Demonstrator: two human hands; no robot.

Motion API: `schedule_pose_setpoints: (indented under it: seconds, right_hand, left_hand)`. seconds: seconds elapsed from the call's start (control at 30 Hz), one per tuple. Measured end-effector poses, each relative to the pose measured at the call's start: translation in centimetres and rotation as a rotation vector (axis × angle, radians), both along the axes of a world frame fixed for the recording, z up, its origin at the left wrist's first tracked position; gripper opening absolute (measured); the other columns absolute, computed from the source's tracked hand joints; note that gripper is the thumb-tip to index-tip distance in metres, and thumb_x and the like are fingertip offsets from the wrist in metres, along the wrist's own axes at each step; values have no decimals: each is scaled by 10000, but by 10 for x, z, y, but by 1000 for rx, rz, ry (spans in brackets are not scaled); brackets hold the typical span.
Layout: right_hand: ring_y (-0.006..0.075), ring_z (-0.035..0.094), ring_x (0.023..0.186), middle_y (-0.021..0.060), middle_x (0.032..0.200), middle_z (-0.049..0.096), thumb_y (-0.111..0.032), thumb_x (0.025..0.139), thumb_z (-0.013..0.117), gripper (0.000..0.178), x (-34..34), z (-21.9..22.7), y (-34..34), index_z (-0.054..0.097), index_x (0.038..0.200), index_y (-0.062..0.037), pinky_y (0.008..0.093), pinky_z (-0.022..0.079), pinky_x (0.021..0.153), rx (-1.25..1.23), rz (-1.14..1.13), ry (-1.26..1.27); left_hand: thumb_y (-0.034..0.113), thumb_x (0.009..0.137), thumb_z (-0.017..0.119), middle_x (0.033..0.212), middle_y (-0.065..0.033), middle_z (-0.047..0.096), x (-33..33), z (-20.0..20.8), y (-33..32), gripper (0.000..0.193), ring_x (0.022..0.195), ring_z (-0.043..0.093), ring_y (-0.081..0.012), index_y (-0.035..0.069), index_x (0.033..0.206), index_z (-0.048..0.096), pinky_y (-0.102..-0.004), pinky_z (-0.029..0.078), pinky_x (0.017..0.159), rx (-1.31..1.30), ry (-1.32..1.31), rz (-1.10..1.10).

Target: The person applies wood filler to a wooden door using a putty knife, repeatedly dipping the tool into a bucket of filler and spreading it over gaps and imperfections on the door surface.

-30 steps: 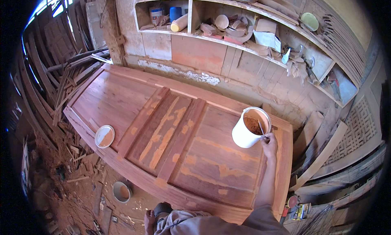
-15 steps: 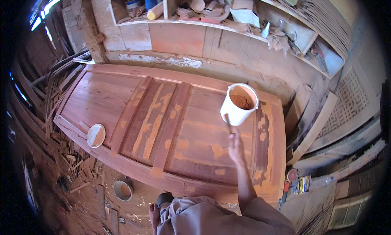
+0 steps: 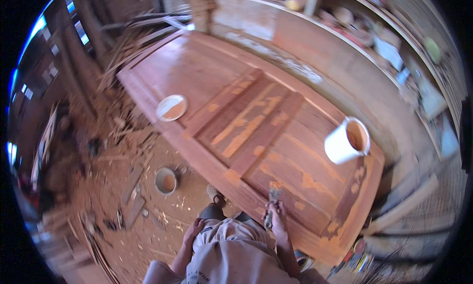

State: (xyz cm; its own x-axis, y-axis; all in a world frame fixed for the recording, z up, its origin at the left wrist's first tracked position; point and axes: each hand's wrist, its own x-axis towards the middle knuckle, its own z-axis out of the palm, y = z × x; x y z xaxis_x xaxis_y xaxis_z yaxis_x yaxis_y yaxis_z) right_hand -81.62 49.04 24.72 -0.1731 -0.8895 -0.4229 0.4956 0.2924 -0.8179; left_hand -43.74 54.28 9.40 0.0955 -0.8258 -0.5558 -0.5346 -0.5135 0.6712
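My right hand (image 3: 277, 216) is closed around the handle of a putty knife (image 3: 274, 191), above the near edge of a reddish wooden door (image 3: 197, 74). Orange-brown paste coats the end of its blade. Streaks and patches of similar paste mark the door's panels and frame. A white bucket (image 3: 336, 147) with brown paste inside stands on the door's far right part. On the left part of the door lies a round white lid (image 3: 183, 109) smeared with paste. My left hand (image 3: 194, 228) rests on my thigh, its fingers laid out and holding nothing.
A small grey bucket (image 3: 160, 187) stands on the dirt floor amid wood scraps. Offcuts (image 3: 143, 40) are heaped beyond the door's far left end. Cluttered wall shelves (image 3: 367, 50) run along the back. Boards (image 3: 406, 205) lean at the right.
My right hand has drawn back from the white bucket toward the door's near edge, and paste now shows on the knife. The view has turned left, bringing my left hand more fully into sight.
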Motion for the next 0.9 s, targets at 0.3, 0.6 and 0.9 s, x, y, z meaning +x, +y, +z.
schedule_pose_setpoints:
  seconds: [0.3,0.6,0.9]
  right_hand:
    - [139,553,730,42,974,556,-85,914,500,282,-4,43,-42,441,1188,-121,314,513,597,-6,-48,-135]
    - [137,512,774,22,981,552,-391,1032,405,296,49,41,-60,493,1152,-135,331,462,661,-49,-116,-361]
    - [167,497,760,27,957,545,-396,1009,452,297,223,28,-137,514,1128,-131,359,444,660,37,-125,-459]
  left_hand:
    - [580,984,354,1389,-218,477,33,57,6,696,1330,424,-338,29,1406,406,-415,342,1094,243,85,-372]
    - [413,943,485,1280,-178,575,101,-8,-20,440,1251,479,-351,93,1219,606,-432,396,1045,-61,6,-948]
    - [337,903,552,1073,-229,641,210,105,-124,381,1000,617,-382,-3,1038,657,-467,476,885,151,34,-287]
